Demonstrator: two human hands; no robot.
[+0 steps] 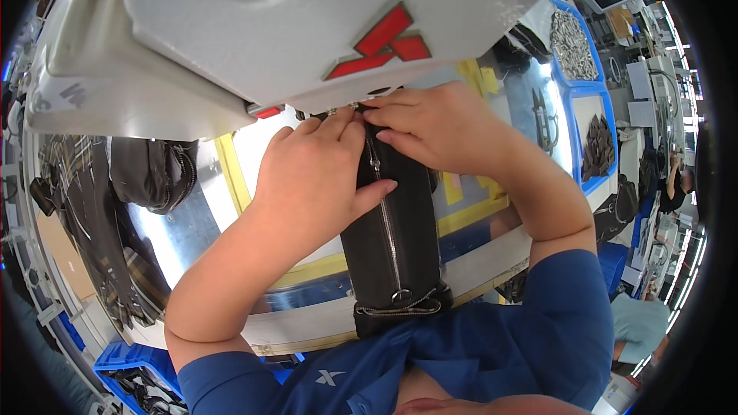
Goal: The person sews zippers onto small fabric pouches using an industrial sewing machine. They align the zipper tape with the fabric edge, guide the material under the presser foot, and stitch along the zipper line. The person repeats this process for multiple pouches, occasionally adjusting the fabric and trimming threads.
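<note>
A long black bag (361, 253) with a silver zipper (390, 238) down its middle lies lengthwise in front of me, its far end under the head of a pale grey sewing machine (254, 38). My left hand (311, 165) holds the bag's left side, fingers bent at the far end and thumb stretched across the zipper. My right hand (442, 127) grips the far right edge, with index finger and thumb close to the left fingertips. The machine head hides the needle area and part of the fingertips. A metal ring (400, 297) and another zipper show at the near end.
Black bag pieces (150, 173) and dark patterned cloth (84, 215) lie at the left. On the right are scissors (545, 119) and blue bins (571, 94) of metal parts and dark pieces. Yellow tape (480, 219) marks the table. A blue crate (115, 357) stands lower left.
</note>
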